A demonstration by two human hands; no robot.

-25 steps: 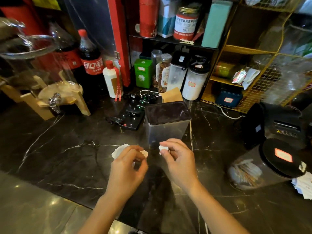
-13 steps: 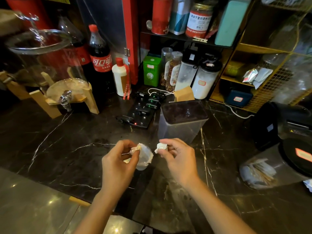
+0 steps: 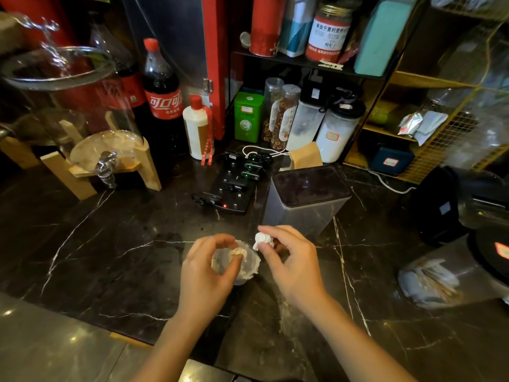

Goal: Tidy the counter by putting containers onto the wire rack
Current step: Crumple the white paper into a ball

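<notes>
While my hands worked above its near middle, the counter (image 3: pixel 115 244) lay as a wide slab of polished black marble, veined in white and reflecting the lights. At its back right corner stood the wire rack (image 3: pixel 440 150), a yellow metal grid with open compartments, well apart from both hands. Toward the back left sat a rounded glass dispenser (image 3: pixel 68 106) with a metal tap on a pale wooden stand. Just beyond my right hand stood a square plastic container (image 3: pixel 305 202), its walls cloudy and translucent, its flat dark lid glossy. Near the right edge another container (image 3: pixel 446 274) lay tipped on its side, clear-walled, with a round black lid.

My left hand (image 3: pixel 203 277) curled around a small crumpled white cup (image 3: pixel 245 264), thin and translucent, its rim bent; thumb and fingers were closed loosely on its rim, pinching a pale scrap inside it. My right hand (image 3: pixel 292 260) was closed, thumb and forefinger pinching a small wad of white paper (image 3: pixel 263 239), held just beside the cup's far rim.
</notes>
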